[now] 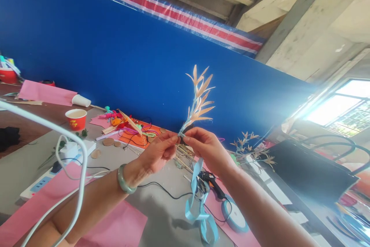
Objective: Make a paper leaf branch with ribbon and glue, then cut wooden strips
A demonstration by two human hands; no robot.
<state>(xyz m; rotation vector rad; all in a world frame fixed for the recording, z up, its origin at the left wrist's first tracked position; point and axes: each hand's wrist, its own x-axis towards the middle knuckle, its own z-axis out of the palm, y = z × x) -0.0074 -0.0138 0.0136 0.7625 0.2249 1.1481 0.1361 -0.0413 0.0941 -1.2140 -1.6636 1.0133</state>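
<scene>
While pinching leafy sprig (199,102) with left hand (158,151) and right hand (208,147), visible at left edge: pen-like items (8,63) inside red container (7,76).

From my remote seat I take this for a craft workshop: a glue gun (207,176), a ribbon spool (235,216) and pink paper (115,225) lie on the desk (163,216), with a power strip (39,186) at left. Bare concrete beams (306,19) show above the far blue partition (86,46).

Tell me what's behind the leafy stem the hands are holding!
Behind the leafy stem, up top, is a blue panel. Whatever is right behind the fingers pinching the stem's lower end is covered.
</scene>
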